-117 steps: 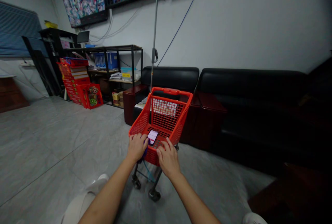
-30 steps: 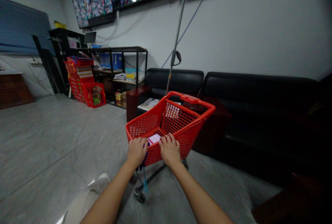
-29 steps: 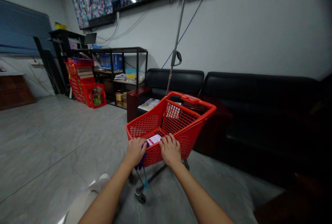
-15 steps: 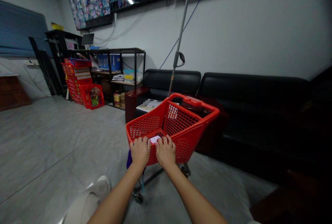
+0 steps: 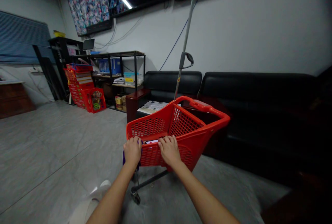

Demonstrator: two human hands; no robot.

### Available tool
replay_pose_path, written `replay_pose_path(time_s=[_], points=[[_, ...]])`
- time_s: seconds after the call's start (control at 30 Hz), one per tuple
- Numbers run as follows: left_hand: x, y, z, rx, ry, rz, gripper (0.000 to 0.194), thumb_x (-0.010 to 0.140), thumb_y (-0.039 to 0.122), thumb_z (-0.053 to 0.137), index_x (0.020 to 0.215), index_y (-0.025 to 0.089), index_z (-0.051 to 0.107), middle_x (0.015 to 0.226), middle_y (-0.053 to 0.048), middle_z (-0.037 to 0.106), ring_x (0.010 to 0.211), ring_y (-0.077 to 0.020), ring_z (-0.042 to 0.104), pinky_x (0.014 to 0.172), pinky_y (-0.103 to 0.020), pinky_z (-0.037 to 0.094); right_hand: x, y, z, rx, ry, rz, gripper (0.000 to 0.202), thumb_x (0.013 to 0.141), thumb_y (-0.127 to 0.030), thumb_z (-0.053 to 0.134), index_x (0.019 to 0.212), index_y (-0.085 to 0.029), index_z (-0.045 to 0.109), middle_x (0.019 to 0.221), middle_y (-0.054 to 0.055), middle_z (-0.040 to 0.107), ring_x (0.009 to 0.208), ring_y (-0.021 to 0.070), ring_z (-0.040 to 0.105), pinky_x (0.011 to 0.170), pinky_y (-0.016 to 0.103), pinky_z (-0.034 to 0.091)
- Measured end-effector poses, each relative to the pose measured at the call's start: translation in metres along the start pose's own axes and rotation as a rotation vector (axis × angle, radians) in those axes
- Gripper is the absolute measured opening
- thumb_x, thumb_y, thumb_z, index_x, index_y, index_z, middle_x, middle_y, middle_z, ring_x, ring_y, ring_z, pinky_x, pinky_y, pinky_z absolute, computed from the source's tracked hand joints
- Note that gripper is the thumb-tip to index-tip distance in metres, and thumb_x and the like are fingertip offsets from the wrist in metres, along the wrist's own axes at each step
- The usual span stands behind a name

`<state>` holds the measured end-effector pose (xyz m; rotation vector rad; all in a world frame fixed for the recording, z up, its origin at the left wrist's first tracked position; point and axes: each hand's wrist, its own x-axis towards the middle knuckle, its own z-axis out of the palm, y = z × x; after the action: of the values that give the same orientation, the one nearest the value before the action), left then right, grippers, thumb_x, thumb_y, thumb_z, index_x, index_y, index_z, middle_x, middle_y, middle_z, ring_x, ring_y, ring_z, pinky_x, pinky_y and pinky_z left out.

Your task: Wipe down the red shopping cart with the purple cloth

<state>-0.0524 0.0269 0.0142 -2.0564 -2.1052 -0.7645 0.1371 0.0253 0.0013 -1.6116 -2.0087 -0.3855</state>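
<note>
A red plastic shopping cart (image 5: 204, 134) with lattice sides stands before me on small wheels. My left hand (image 5: 132, 152) is closed over its near rim at the left corner. Purple cloth (image 5: 139, 155) hangs beside and behind that hand; whether the fingers also grip it, I cannot tell. Farther right along the same rim, my right hand (image 5: 169, 150) is closed with its fingers curled over the edge. Between the hands, just inside the basket, shows a flat thing with a bright whitish-pink face (image 5: 151, 141), perhaps a screen. The rim hides its lower part.
Behind the cart is a black sofa (image 5: 249, 96) with newspapers (image 5: 153, 106) on one seat. A grey pole with a handle (image 5: 186, 40) rises behind the cart. Left stand a shelf (image 5: 121, 54) and stacked red boxes (image 5: 80, 89). My shoe (image 5: 100, 191) is on the grey floor (image 5: 52, 148).
The cart has turned, its handle end swinging right. My hands are farther apart on the rim: the left has shifted left, the right slightly right. Less of the whitish-pink face shows.
</note>
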Motion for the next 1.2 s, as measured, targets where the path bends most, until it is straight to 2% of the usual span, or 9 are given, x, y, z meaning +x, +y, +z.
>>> replay_pose_path(time_s=[0.1, 0.2, 0.27, 0.33, 0.5, 0.67, 0.8, 1.0, 1.2], points=[[-0.009, 0.033, 0.005, 0.066, 0.092, -0.049, 0.033, 0.099, 0.035, 0.035, 0.11, 0.019, 0.062, 0.104, -0.011, 0.065, 0.099, -0.0262, 0.058, 0.082, -0.037, 0.04, -0.001, -0.009, 0.003, -0.001, 0.017, 0.014, 0.035, 0.099, -0.033, 0.035, 0.104, -0.025, 0.068, 0.104, 0.006, 0.066, 0.11, 0.0231, 0.05, 0.116, 0.045, 0.021], [-0.013, 0.054, 0.009, 0.075, 0.103, 0.033, 0.033, 0.098, 0.036, 0.038, 0.119, 0.02, 0.059, 0.109, -0.012, 0.063, 0.101, -0.0274, 0.057, 0.084, -0.039, 0.039, -0.002, -0.008, 0.003, 0.007, 0.024, 0.01, 0.036, 0.099, -0.033, 0.033, 0.103, -0.025, 0.068, 0.105, 0.006, 0.066, 0.111, 0.0236, 0.05, 0.115, 0.046, 0.023], [-0.012, 0.05, 0.01, 0.07, 0.079, 0.094, 0.033, 0.099, 0.037, 0.038, 0.12, 0.022, 0.058, 0.109, -0.01, 0.063, 0.1, -0.0261, 0.057, 0.085, -0.039, 0.039, -0.003, -0.005, 0.002, 0.018, 0.013, 0.001, 0.038, 0.1, -0.034, 0.031, 0.104, -0.025, 0.068, 0.107, 0.006, 0.066, 0.114, 0.0236, 0.049, 0.115, 0.045, 0.023], [-0.01, 0.033, 0.009, 0.064, 0.063, 0.136, 0.033, 0.099, 0.04, 0.038, 0.12, 0.025, 0.058, 0.107, -0.009, 0.064, 0.1, -0.0244, 0.058, 0.088, -0.039, 0.038, -0.004, -0.002, 0.002, 0.035, -0.002, -0.012, 0.038, 0.1, -0.033, 0.031, 0.106, -0.025, 0.067, 0.109, 0.006, 0.066, 0.117, 0.0231, 0.049, 0.116, 0.045, 0.022], [-0.005, -0.008, 0.004, 0.088, 0.11, 0.085, 0.032, 0.1, 0.037, 0.036, 0.116, 0.023, 0.06, 0.103, -0.008, 0.067, 0.101, -0.0229, 0.06, 0.104, -0.046, 0.029, -0.004, -0.006, 0.002, 0.061, -0.001, 0.01, 0.035, 0.1, -0.032, 0.033, 0.106, -0.026, 0.067, 0.109, 0.005, 0.066, 0.118, 0.0224, 0.049, 0.117, 0.045, 0.02], [-0.001, 0.016, 0.006, 0.115, 0.091, 0.066, 0.035, 0.1, 0.037, 0.034, 0.111, 0.02, 0.062, 0.099, -0.009, 0.066, 0.095, -0.0242, 0.061, 0.088, -0.038, 0.039, -0.003, -0.017, 0.003, 0.033, 0.018, 0.063, 0.03, 0.098, -0.03, 0.038, 0.103, -0.024, 0.067, 0.107, 0.006, 0.066, 0.116, 0.0224, 0.049, 0.117, 0.044, 0.018], [0.0, 0.034, 0.01, 0.107, 0.091, 0.111, 0.034, 0.1, 0.039, 0.035, 0.111, 0.023, 0.062, 0.099, -0.008, 0.066, 0.094, -0.0233, 0.061, 0.085, -0.037, 0.038, -0.005, -0.016, 0.0, 0.016, 0.011, 0.052, 0.029, 0.099, -0.03, 0.039, 0.104, -0.025, 0.067, 0.108, 0.005, 0.066, 0.115, 0.0218, 0.05, 0.115, 0.042, 0.018], [0.003, 0.01, 0.009, 0.049, 0.034, 0.239, 0.031, 0.099, 0.041, 0.039, 0.117, 0.027, 0.06, 0.102, -0.005, 0.065, 0.097, -0.02, 0.06, 0.087, -0.033, 0.038, -0.006, 0.008, -0.018, -0.057, -0.002, -0.03, 0.031, 0.098, -0.035, 0.041, 0.12, -0.027, 0.062, 0.12, 0.006, 0.064, 0.117, 0.0226, 0.049, 0.109, 0.039, 0.025], [0.002, 0.0, 0.007, 0.035, 0.057, 0.198, 0.032, 0.1, 0.039, 0.038, 0.12, 0.025, 0.059, 0.102, -0.006, 0.065, 0.097, -0.0204, 0.06, 0.086, -0.033, 0.039, -0.009, 0.022, -0.023, -0.07, 0.058, 0.036, 0.028, 0.098, -0.03, 0.039, 0.103, -0.027, 0.066, 0.104, 0.004, 0.067, 0.11, 0.0215, 0.05, 0.111, 0.04, 0.02]])
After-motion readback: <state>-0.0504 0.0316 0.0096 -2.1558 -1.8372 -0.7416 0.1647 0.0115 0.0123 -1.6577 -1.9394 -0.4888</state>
